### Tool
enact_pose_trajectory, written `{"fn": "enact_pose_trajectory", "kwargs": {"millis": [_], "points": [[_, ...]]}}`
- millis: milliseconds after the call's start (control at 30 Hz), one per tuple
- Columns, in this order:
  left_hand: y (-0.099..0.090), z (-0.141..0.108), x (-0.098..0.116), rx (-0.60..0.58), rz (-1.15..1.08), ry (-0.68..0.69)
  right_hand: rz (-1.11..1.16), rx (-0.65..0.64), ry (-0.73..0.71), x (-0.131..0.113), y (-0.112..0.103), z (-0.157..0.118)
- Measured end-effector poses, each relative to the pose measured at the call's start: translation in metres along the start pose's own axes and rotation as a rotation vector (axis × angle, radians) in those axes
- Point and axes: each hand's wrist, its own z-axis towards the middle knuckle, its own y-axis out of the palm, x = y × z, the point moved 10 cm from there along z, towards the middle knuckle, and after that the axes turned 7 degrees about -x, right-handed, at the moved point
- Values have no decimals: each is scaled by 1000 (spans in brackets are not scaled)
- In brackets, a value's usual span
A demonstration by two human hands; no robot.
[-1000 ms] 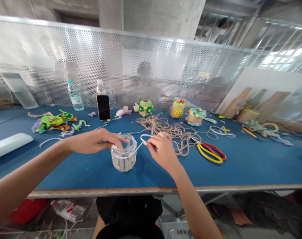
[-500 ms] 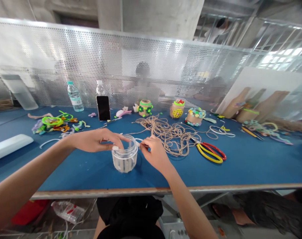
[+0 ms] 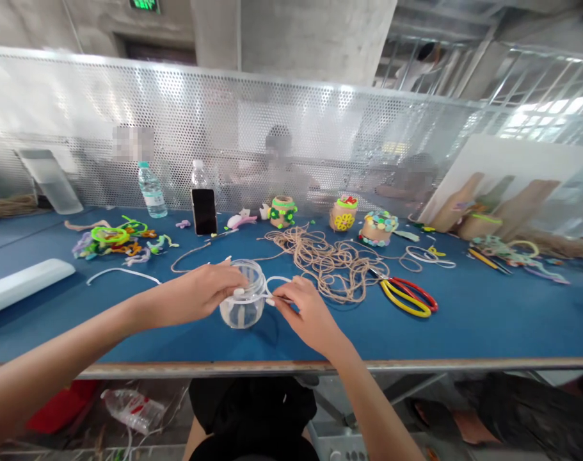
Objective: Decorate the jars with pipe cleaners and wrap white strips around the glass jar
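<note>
A clear glass jar (image 3: 242, 315) stands upright near the table's front edge, with a white cord (image 3: 278, 279) looped around its neck. My left hand (image 3: 209, 288) grips the jar at its rim, the fingers bent over the left side of the mouth. To the right of the jar, my right hand (image 3: 303, 307) is closed, thumb and fingers pinching the white cord where it leaves the neck. Behind the hands lies a loose tangle of brown twine (image 3: 327, 262). Red and yellow scissors (image 3: 406, 298) rest right of the twine.
Three decorated jars (image 3: 343, 214) stand at the back, by a metal mesh screen. A phone (image 3: 204, 211) leans on a bottle. Colourful pipe cleaners (image 3: 111, 238) and a white case (image 3: 27, 285) lie left. Bottle-shaped pieces (image 3: 459, 202) lean on a board at right.
My left hand has shifted lower, from over the jar's mouth to its rim. The white cord now forms a visible loop right of the jar. The view has tilted slightly.
</note>
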Motion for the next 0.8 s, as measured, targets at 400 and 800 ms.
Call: {"fn": "enact_pose_trajectory", "kwargs": {"millis": [400,800], "points": [[-6,-6,-8,-94,-191,156,8,-21,72,2,-34,-42],[-7,-3,-8,-158,-326,171,-126,12,212,34,-14,3]]}}
